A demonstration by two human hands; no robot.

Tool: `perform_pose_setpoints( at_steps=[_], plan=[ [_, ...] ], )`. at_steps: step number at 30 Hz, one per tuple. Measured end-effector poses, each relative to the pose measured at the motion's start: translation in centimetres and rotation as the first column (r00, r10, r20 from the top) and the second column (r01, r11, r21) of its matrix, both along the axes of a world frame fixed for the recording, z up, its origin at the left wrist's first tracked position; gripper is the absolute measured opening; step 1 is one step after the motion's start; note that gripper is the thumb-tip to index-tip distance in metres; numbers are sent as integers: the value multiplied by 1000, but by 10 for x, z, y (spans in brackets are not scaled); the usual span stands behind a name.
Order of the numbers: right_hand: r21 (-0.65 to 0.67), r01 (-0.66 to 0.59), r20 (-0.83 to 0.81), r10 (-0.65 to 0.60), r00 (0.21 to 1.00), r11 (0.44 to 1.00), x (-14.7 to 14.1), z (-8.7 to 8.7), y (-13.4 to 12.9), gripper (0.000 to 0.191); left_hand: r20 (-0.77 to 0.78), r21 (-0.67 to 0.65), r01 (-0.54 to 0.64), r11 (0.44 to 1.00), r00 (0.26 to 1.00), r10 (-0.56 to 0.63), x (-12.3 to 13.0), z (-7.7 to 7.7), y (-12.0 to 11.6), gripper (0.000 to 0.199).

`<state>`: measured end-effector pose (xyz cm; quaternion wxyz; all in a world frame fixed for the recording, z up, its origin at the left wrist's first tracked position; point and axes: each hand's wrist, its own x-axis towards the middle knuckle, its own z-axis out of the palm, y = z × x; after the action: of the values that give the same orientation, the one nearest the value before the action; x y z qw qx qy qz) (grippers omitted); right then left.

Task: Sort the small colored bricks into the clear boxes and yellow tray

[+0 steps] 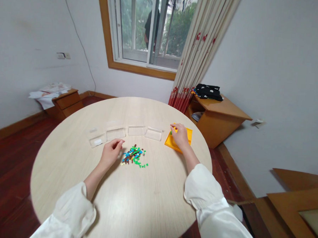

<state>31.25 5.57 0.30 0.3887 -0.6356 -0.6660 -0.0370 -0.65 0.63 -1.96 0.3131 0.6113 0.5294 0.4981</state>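
Note:
A loose pile of small building bricks (133, 155) in green, blue, brown and yellow lies mid-table. Just left of it is my left hand (111, 152), its fingers curled together near the tabletop; whatever they hold, if anything, is too small to make out. My right hand (180, 135) reaches over a yellow tray (173, 145), thumb and fingers pinched together. A bit of green (171, 133) shows just below those fingertips; I cannot tell whether it is held or lies in the tray. The hand and wrist cover part of the tray.
Several clear plastic boxes stand in an arc behind the pile, among them a left box (97, 141) with something white inside and a right box (153, 134). All sit on a round pale table (133, 206). A wooden cabinet (215, 113) stands beyond its right edge.

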Motion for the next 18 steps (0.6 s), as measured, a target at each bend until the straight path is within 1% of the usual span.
perform_pose_setpoints(
  at_steps=[3, 5, 7, 10, 13, 15, 18],
  plan=[
    [-26, -132, -23, 131, 991, 991, -26, 3, -12, 20, -25, -11, -17, 1000, 1000, 17, -3, -4, 4, 34],
    [-63, -261, -44, 259, 965, 963, -47, 1, -22, 18, -39, -13, -16, 1000, 999, 15, -5, -6, 6, 34],
    [-127, -377, -44, 375, 926, 917, -67, -3, -32, 18, -57, -17, -7, 1000, 998, 6, -6, -8, 7, 33],
    [-209, -459, -47, 460, 887, 864, -90, -13, -43, 17, -99, -38, 10, 999, 995, -13, -5, -11, 7, 30],
    [-234, -528, -56, 531, 846, 817, -104, -21, -49, 15, -177, -45, 44, 998, 983, -51, -2, -13, 5, 29],
    [-219, -565, -62, 567, 822, 795, -109, -24, -52, 15, -224, -24, 103, 994, 969, -106, -1, -14, 3, 28],
    [-204, -606, -81, 603, 793, 769, -112, -26, -55, 20, -286, 4, 220, 975, 935, -210, 1, -14, 0, 27]
  ],
)
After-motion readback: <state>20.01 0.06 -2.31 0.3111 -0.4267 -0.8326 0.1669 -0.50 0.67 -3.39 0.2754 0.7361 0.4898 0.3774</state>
